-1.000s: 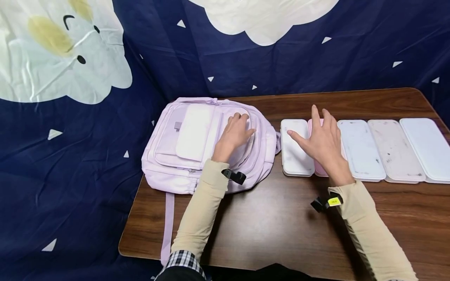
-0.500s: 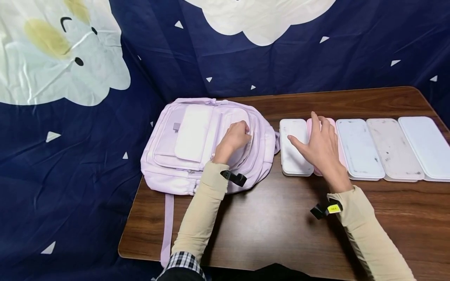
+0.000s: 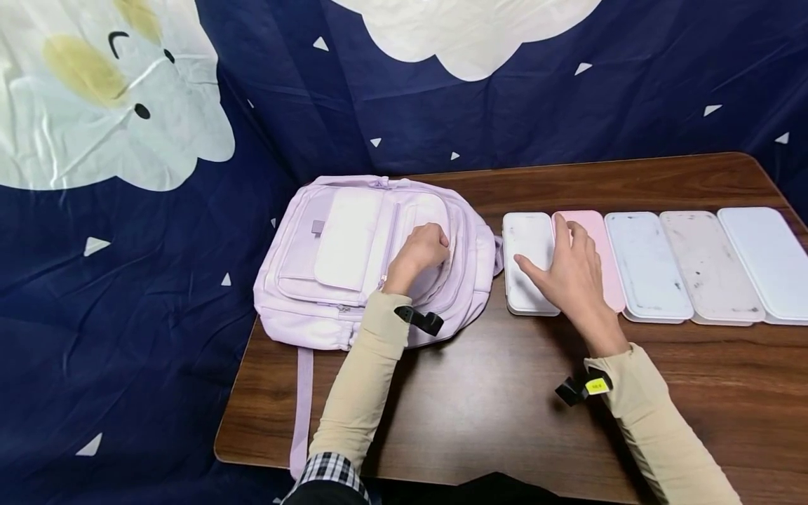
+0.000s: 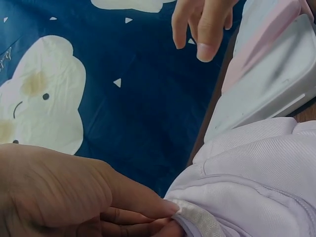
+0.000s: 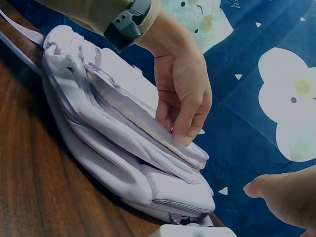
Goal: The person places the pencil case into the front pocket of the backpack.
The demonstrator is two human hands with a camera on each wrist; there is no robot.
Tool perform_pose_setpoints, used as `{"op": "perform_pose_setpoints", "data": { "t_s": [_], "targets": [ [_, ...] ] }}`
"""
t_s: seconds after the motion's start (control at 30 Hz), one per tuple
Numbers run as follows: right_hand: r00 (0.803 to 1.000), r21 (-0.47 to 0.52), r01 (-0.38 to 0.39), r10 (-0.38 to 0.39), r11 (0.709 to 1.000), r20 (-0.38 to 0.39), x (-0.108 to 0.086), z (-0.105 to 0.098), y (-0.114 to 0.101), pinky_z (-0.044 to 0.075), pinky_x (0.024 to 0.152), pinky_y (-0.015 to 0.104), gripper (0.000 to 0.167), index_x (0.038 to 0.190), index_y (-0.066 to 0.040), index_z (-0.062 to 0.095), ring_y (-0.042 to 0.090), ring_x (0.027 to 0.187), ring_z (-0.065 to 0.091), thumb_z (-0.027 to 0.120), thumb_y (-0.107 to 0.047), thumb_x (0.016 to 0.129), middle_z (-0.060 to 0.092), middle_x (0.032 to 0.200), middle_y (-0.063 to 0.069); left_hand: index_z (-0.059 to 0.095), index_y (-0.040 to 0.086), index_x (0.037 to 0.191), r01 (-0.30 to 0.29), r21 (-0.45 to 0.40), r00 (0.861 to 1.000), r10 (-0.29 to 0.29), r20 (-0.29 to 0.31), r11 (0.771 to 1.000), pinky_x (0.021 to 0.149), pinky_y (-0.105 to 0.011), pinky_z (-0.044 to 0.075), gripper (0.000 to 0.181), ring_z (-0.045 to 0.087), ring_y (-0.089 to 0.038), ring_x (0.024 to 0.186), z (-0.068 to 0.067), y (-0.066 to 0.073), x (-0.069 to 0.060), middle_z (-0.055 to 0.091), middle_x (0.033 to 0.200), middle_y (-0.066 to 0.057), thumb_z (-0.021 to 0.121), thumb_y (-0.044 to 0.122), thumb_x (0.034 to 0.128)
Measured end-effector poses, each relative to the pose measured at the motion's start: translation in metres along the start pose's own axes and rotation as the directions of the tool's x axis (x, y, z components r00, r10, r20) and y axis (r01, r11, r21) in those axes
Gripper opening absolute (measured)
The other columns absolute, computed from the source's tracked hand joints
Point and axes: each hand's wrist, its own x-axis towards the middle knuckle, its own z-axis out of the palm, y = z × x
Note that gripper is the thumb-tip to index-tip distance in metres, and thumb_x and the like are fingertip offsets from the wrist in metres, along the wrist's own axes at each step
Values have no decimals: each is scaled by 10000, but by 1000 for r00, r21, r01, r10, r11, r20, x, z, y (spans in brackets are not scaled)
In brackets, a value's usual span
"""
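A lilac backpack (image 3: 353, 238) lies on the table, its straps and pockets facing up. The left hand (image 3: 416, 258) pinches the edge of its front pocket; in the left wrist view thumb and fingers (image 4: 148, 205) hold the fabric rim, and the right wrist view shows the same pinch at the pocket's edge. Over the white case (image 3: 529, 263) and pink case (image 3: 593, 242) hovers the right hand (image 3: 574, 280), thumb spread from the fingers, holding nothing. Whether it touches a case cannot be told.
Right of the pink case lie a pale blue case (image 3: 647, 266), a greyish-pink case (image 3: 710, 266) and a larger white-blue case (image 3: 770, 266). A strap (image 3: 303, 407) hangs toward the table's front edge. A dark blue cloth (image 3: 442, 112) stands behind the wooden table (image 3: 492, 400).
The left fingers have closed onto the pocket's edge from a looser, spread pose. The right hand has come down and slightly nearer the person, its fingers less stretched.
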Motion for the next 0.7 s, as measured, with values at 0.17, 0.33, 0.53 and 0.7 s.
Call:
{"op": "perform_pose_setpoints", "data": {
  "t_s": [0.17,0.33,0.53,0.7],
  "targets": [
    [1000,-4,-6,6,1000,6,-4,3,0,333,934,629,947,1479,-14,245,512,1235,359,711,-470,793,353,1382,322,419,175,486,-4,-31,1000,4,-7,1000,476,-235,271,297,408,-152,590,-2,-1,0,401,471,51,500,-4,708],
    [1000,-9,-11,11,1000,19,-7,7,-1,339,934,636,956,1477,-6,239,521,1224,368,718,-469,791,354,1375,333,635,137,676,-6,-101,1000,5,-6,995,628,-213,424,159,578,-137,674,-8,-5,-3,588,573,34,546,42,768],
    [1000,-6,-12,12,1000,20,-10,12,0,348,923,647,967,1476,1,233,527,1213,381,720,-470,787,366,1358,338,690,3,937,-12,-270,999,21,31,963,677,-207,518,193,625,-96,614,-23,-9,-6,651,724,-42,529,34,834],
    [999,5,-24,23,1000,24,-12,17,0,348,930,642,1005,1481,16,209,517,1213,380,732,-470,774,364,1353,337,597,-73,1005,49,-509,996,-5,88,859,630,-215,535,187,579,-119,642,-41,-12,-11,554,770,-54,512,-26,846]
  ]
}}
